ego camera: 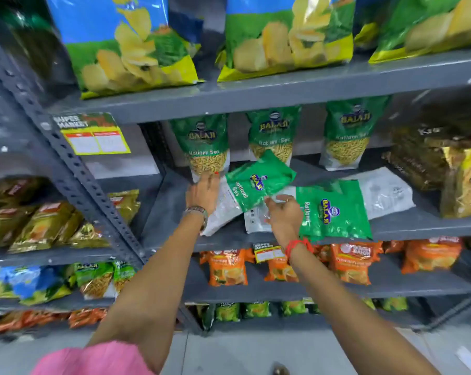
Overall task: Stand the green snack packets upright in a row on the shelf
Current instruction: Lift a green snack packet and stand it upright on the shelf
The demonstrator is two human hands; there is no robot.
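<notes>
Packets of green Balaji "Ratlami Sev" are filling the grey metal shelf (418, 226) I am working at. Three of them are standing upright along the back: the left upright packet (205, 147), the middle upright packet (273, 133) and the right upright packet (349, 131), each showing the yellow "BALAJI" logo above a window of yellow sev.

I am reaching my left hand (203, 192) to the bottom edge of the left upright packet, fingers spread wide and touching its lower front; I am wearing a wristwatch (199, 213) on that arm. My right hand (284, 216), with a red thread (296, 246) tied round the wrist, is hovering with its fingers loosely curled just at the lower corner of a tilted green packet (258, 180), which is leaning at a slant between my two hands with "Ratlami Sev" running sideways. Whether my fingertips are actually pinching that corner, I cannot tell.

Just right of that hand another flat green packet (333, 209) is lying on its side at the shelf's front edge, its blue "BALAJI" oval readable. White packet backs (383, 190) are lying face down beneath and behind these.

On the shelf rail at the left a price tag (92, 133) is reading "SUPER MARKET". Above, big blue and green chip bags (128, 47) are standing; below, orange packets (227, 266) are sitting in a row.
</notes>
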